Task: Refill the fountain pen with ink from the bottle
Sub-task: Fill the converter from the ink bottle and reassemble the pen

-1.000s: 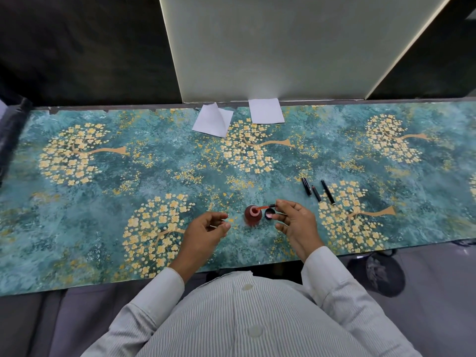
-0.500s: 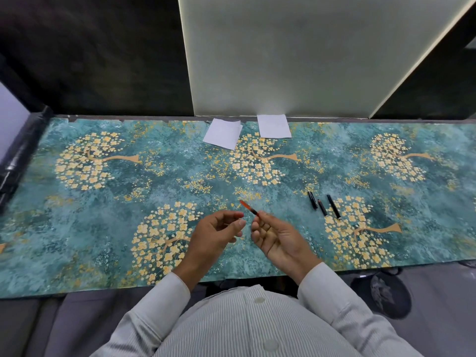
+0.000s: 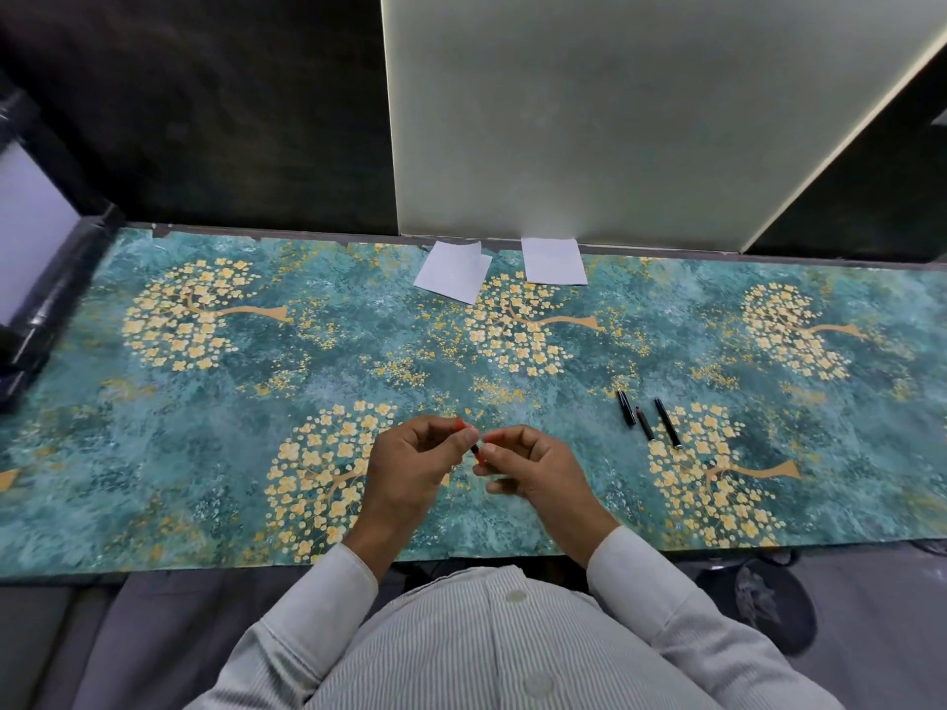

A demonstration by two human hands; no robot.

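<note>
A thin red and black pen part (image 3: 470, 440) is held just above the table between both hands. My left hand (image 3: 410, 468) curls its fingers round the part's upper red end. The lower end is pinched by the thumb and forefinger of my right hand (image 3: 533, 474). Three black pen pieces (image 3: 646, 421) lie side by side on the table, to the right of my right hand. No ink bottle shows in this view.
The table wears a teal cloth (image 3: 256, 412) printed with yellow flowering trees. Two white paper sheets (image 3: 453, 271) (image 3: 553, 261) lie at its far edge, below a pale upright panel (image 3: 615, 120). A dark object (image 3: 46, 304) stands at the left end.
The red ink bottle and its cap, seen between my hands a second ago, are out of sight. My right hand lifted the red part and my left hand has now closed on it too.
</note>
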